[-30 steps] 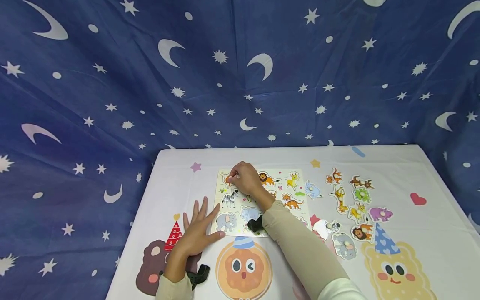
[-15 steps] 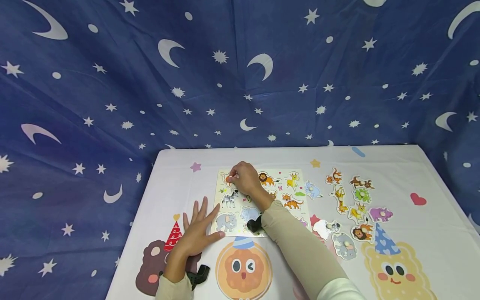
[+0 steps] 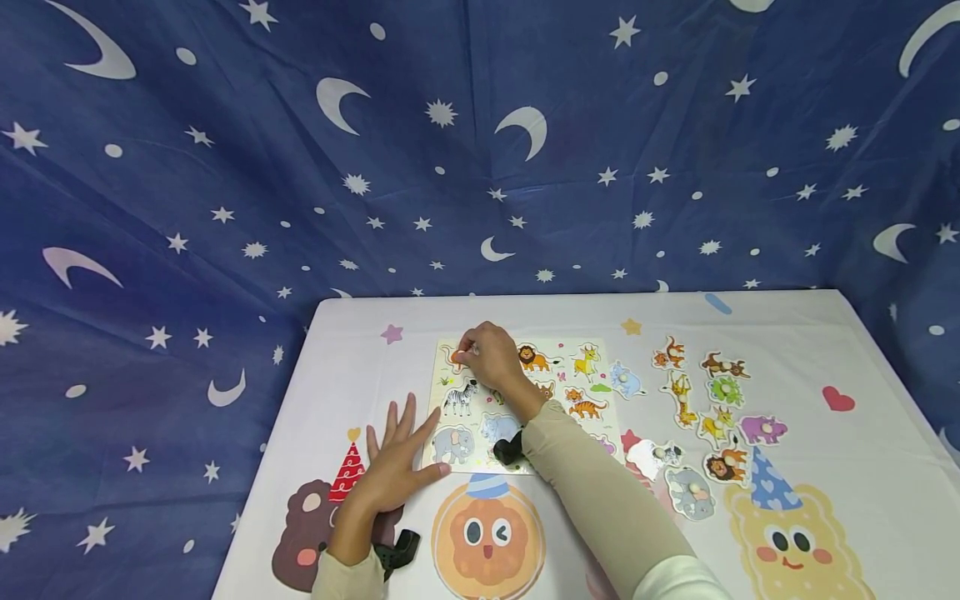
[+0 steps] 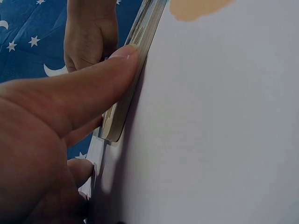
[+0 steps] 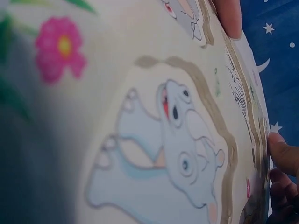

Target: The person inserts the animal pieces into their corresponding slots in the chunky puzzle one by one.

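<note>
An animal puzzle board (image 3: 592,354) lies mid-table in the head view. My right hand (image 3: 483,354) is over its top-left corner, fingertips curled and pinching a small orange puzzle piece (image 3: 454,358) there. My left hand (image 3: 393,467) lies flat on the table at the board's lower-left, fingers spread. In the left wrist view its thumb (image 4: 93,79) presses against the board edge (image 4: 122,116). The right wrist view shows the board's pale-blue hippo picture (image 5: 173,154) up close, with fingertips (image 5: 282,158) at the far edge.
Several loose animal pieces (image 3: 712,400) lie scattered right of the board, among them a zebra (image 3: 652,457) and an elephant (image 3: 690,492). The white table cloth (image 3: 862,467) carries cartoon prints. A blue star-and-moon curtain (image 3: 480,150) hangs behind and to the left.
</note>
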{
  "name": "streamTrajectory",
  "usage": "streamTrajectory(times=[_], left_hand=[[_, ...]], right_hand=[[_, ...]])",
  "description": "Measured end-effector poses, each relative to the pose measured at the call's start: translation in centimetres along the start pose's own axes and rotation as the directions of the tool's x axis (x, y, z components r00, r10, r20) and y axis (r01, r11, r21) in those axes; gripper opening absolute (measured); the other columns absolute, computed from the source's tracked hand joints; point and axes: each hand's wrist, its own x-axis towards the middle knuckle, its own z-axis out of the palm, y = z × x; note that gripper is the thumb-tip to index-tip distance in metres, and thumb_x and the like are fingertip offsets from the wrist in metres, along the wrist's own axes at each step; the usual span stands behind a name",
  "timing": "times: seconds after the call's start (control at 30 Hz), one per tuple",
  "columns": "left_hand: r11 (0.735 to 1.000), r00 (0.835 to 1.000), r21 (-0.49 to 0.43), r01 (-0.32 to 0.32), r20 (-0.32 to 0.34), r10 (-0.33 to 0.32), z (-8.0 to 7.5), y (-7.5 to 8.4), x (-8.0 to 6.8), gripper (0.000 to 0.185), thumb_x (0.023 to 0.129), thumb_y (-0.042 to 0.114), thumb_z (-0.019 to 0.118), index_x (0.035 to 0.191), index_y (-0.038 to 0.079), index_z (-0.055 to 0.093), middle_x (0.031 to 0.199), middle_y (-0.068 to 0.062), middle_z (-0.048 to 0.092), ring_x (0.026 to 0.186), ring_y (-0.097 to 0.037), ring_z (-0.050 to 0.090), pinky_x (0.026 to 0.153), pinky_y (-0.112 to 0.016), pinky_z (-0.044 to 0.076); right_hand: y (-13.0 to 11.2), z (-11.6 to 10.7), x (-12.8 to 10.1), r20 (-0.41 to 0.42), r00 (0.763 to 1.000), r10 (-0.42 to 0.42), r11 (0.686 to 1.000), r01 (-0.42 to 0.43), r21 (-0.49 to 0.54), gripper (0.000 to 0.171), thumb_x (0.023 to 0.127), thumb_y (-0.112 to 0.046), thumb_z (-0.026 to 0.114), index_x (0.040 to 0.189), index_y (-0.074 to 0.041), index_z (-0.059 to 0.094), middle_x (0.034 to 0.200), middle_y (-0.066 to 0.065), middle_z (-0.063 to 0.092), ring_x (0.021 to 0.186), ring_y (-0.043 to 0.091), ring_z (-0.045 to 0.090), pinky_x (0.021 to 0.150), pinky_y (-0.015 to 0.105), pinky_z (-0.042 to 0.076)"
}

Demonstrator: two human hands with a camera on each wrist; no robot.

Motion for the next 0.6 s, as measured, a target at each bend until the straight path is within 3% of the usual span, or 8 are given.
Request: streamTrajectory(times=[0.6], left_hand=[[1.000, 1.000, 0.001, -0.001, -0.007, 0.001, 0.11, -0.02, -0.05, 0.085, 0.088, 0.045, 0.076, 0.160, 0.023, 0.036, 0.173, -0.016, 0.000, 0.157, -0.046, -0.014, 0.113, -0.076, -0.018]], right_hand=[[0.15, 0.17, 0.08, -0.003, 1.000, -0.003, 1.000, 0.003, -0.012, 0.015, 0.089, -0.029, 0.080, 0.081, -0.020, 0.071, 0.100, 0.002, 0.067, 0.093, 0.020, 0.063, 0.087, 0.039, 0.051]])
